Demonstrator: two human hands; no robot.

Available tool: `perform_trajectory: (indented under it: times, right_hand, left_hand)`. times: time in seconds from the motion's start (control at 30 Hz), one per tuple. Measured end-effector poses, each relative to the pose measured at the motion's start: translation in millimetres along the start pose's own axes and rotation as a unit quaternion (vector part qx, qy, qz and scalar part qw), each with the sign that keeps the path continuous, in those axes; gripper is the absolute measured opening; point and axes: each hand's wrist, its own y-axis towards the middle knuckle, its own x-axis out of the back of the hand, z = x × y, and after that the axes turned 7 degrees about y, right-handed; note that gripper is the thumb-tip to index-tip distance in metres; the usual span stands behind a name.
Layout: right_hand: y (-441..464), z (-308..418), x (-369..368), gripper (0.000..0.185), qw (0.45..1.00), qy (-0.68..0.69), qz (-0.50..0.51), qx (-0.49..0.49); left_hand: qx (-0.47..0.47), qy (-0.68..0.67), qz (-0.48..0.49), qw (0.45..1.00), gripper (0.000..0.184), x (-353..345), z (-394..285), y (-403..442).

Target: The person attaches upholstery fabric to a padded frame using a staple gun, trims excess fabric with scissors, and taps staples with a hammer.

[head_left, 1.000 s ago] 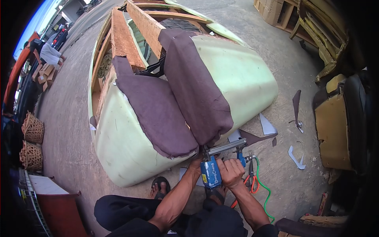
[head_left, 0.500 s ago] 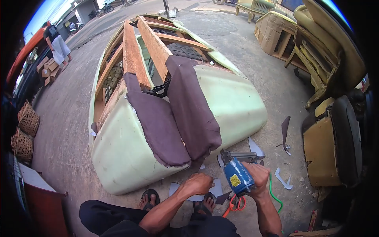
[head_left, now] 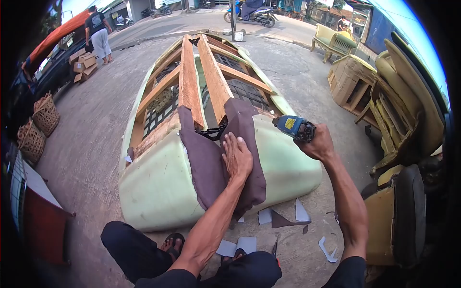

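A furniture frame with pale green foam (head_left: pixel 158 187) and bare wooden rails (head_left: pixel 190 79) lies on the ground in front of me. Dark purple fabric (head_left: pixel 204 163) covers its middle in two parts, with a gap between the rails above. My left hand (head_left: pixel 237 156) lies flat on the right-hand fabric part, fingers stretched towards the frame. In my right hand (head_left: pixel 321 144) is a blue staple gun (head_left: pixel 294 127), gripped by its handle and held above the foam's right side, its nose pointing left towards the fabric.
Fabric and white scraps (head_left: pixel 285 219) lie on the concrete near my feet. Upholstered chair parts (head_left: pixel 398 211) stand at right, woven baskets (head_left: pixel 45 114) at left. A person (head_left: pixel 98 36) stands by cardboard boxes (head_left: pixel 84 65); a motorcycle (head_left: pixel 252 15) is on the road behind.
My left hand has moved up from near the ground onto the fabric. The staple gun has risen in my right hand and turned leftward. The view has tilted up.
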Motion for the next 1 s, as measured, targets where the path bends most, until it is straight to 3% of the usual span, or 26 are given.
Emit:
perform_trajectory:
  times: [0.07, 0.23, 0.3, 0.33, 0.43, 0.57, 0.63, 0.7, 1.0]
  right_hand:
    - [14, -2, -8, 0.022, 0.999, 0.027, 0.009, 0.037]
    - [52, -12, -33, 0.021, 0.995, 0.048, 0.063, 0.062]
    - [76, -14, -39, 0.027, 0.987, 0.082, 0.127, 0.043]
    - [87, -13, -40, 0.030, 0.983, 0.088, 0.151, 0.046]
    - [110, -6, -49, 0.032, 0.967, 0.175, 0.167, 0.074]
    - [136, -14, -50, 0.033, 0.951, 0.144, 0.267, 0.063]
    - [143, -14, -51, 0.035, 0.946, 0.160, 0.269, 0.082]
    - [144, -4, -41, 0.036, 0.938, 0.147, 0.314, 0.002]
    - [168, 0, -38, 0.034, 0.926, 0.123, 0.357, -0.008]
  left_hand:
    - [-0.029, 0.015, 0.049, 0.998, 0.068, 0, -1, 2]
    - [-0.112, 0.054, 0.006, 0.992, 0.070, -13, -5, 6]
    - [-0.130, 0.176, 0.048, 0.975, 0.071, 0, -26, -3]
    - [-0.153, 0.168, 0.021, 0.974, 0.070, -1, -23, -3]
    - [-0.157, 0.189, 0.039, 0.968, 0.067, -3, -19, -3]
    - [-0.148, 0.188, 0.048, 0.970, 0.062, 5, -24, -6]
    - [-0.156, 0.185, 0.041, 0.969, 0.060, 4, -24, -6]
    - [-0.162, 0.161, 0.028, 0.973, 0.059, -1, -19, -6]
    - [-0.170, 0.159, 0.013, 0.972, 0.058, 0, -20, -9]
